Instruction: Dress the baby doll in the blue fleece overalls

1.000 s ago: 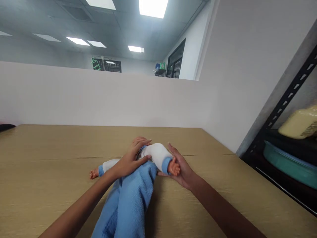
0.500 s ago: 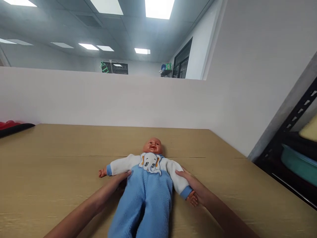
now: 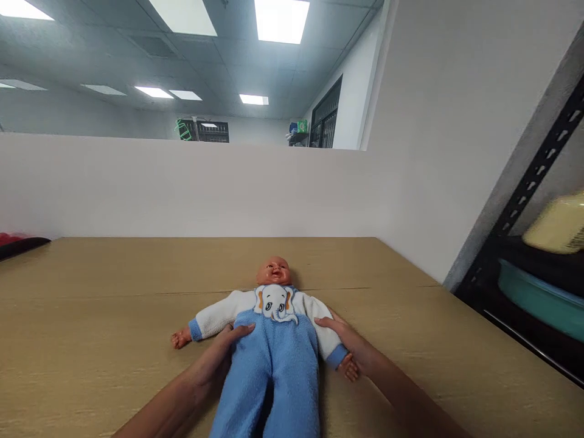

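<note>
A baby doll (image 3: 274, 359) lies face up on the wooden table, its head toward the wall. It wears a fleecy blue and white outfit with an elephant on the chest (image 3: 276, 302). At the doll's waist, my left hand (image 3: 232, 337) holds its side, thumb over the blue cloth and the other fingers hidden beneath. My right hand (image 3: 342, 334) is closed around the doll's other arm, thumb on the white sleeve (image 3: 323, 331), fingers behind it. Both doll arms are spread outward, and its feet fall outside the view.
The wooden table (image 3: 114, 316) meets a low white wall (image 3: 182, 188) at the back. To the right stands a black shelf rack (image 3: 483, 261) with a teal basin (image 3: 538, 298) and a yellow item (image 3: 556, 225). A black-edged red thing (image 3: 18, 244) sits at the far left.
My left thumb has slid further onto the doll's blue front. The doll's arm on the left has swung slightly downward. The view has shifted a little to the right.
</note>
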The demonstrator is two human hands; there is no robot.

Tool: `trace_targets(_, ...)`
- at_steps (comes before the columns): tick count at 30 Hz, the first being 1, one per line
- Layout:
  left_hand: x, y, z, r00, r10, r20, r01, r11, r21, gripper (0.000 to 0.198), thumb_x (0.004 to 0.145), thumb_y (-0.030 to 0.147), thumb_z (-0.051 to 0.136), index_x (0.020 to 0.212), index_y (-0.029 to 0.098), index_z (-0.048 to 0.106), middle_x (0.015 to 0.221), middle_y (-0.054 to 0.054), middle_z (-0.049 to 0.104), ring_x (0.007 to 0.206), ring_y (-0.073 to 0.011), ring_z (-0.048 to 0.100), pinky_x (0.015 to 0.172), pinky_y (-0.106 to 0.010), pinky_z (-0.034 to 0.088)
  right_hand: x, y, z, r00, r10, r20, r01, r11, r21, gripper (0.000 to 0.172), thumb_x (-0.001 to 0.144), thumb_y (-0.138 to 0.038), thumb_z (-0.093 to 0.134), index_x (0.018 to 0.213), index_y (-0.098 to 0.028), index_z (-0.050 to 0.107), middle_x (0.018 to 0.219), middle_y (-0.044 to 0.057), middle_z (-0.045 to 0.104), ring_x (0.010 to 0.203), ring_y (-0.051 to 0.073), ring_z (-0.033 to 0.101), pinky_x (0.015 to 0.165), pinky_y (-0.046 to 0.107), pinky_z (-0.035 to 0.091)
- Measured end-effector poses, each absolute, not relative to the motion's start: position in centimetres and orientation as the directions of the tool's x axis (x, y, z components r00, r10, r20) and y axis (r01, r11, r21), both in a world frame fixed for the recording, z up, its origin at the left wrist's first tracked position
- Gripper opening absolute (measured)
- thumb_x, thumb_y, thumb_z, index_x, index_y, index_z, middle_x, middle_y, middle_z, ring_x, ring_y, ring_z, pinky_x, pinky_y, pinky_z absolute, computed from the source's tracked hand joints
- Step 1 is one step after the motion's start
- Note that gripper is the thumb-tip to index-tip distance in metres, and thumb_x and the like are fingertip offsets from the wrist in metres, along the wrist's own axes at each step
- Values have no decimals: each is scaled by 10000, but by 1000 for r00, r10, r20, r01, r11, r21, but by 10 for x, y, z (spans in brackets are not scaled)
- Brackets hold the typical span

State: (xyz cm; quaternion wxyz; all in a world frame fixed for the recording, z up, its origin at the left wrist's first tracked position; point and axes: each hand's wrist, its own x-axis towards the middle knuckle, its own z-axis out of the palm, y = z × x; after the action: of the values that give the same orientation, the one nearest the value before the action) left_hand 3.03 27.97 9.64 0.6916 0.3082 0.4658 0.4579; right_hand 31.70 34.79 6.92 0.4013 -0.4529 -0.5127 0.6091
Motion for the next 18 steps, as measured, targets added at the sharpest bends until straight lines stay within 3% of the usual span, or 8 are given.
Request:
trace_targets(2, 30, 277, 100, 83, 949, -305, -204, 316, 927, 596, 815, 489, 761, 1300, 218, 546, 1307, -134, 744, 1224, -360, 704, 1018, -443, 567, 318, 346, 74, -293, 945, -145, -3, -152, -988, 645, 746, -538, 782, 1302, -222, 698, 1374, 92, 741, 1294, 306, 669, 1166, 421, 470)
trace_targets(4, 23, 275, 106, 8, 981, -194, 133, 191, 973, 490, 853, 581, 696, 1173, 228, 585, 1216, -119, 756, 1182, -358, 700, 1014, -445, 548, 319, 345, 76, -304, 943, -133, 7, -138, -990, 647, 740, -527, 809, 1308, -239, 699, 1426, 78, 712, 1360, 297, 625, 1204, 410, 436)
trace_targets(6, 10, 278, 113, 2, 998, -56, 548, 45, 835, 458, 899, 677, 584, 1024, 238, 623, 1044, -106, 760, 1083, -376, 697, 993, -498, 523, 319, 345, 75, -297, 947, -121, 6, -125, -992, 653, 731, -532, 825, 1310, -257, 701, 1425, 67, 714, 1362, 296, 626, 1217, 420, 428)
trace_targets(8, -6, 286, 117, 29, 993, 116, 790, -94, 605, 507, 933, 714, 470, 969, 240, 647, 1003, -119, 744, 1079, -403, 663, 1006, -562, 487, 319, 346, 72, -286, 950, -125, 9, -128, -992, 650, 721, -540, 836, 1296, -264, 709, 1393, 67, 733, 1326, 305, 654, 1200, 428, 450)
trace_targets(10, -20, 298, 116, 48, 954, 297, 860, -191, 473, 528, 940, 687, 435, 1047, 223, 663, 1158, -161, 731, 1215, -423, 596, 1091, -597, 428, 320, 348, 69, -274, 951, -143, 15, -144, -989, 646, 718, -548, 837, 1282, -257, 712, 1361, 74, 752, 1276, 313, 687, 1157, 419, 492)
trace_targets(11, -25, 305, 114, 48, 940, 339, 857, -213, 469, 543, 931, 671, 442, 1118, 209, 656, 1250, -177, 713, 1284, -424, 559, 1139, -597, 391, 320, 349, 67, -272, 950, -153, 17, -154, -988, 643, 720, -551, 834, 1275, -250, 712, 1348, 77, 758, 1256, 315, 699, 1132, 408, 512)
trace_targets(13, -30, 317, 109, 24, 961, 274, 814, -178, 553, 602, 902, 669, 459, 1195, 173, 635, 1304, -209, 705, 1307, -430, 563, 1161, -585, 382, 321, 350, 66, -262, 951, -167, 27, -165, -986, 632, 723, -558, 828, 1259, -242, 716, 1322, 74, 771, 1234, 312, 710, 1096, 391, 535)
trace_targets(18, -19, 315, 105, -27, 999, 45, 683, -15, 730, 693, 903, 762, 455, 1193, 166, 660, 1111, -195, 789, 1083, -446, 719, 1011, -527, 505, 318, 343, 71, -214, 961, -176, 42, -171, -984, 580, 731, -566, 821, 1186, -215, 747, 1151, 79, 826, 1082, 300, 764, 957, 376, 593)
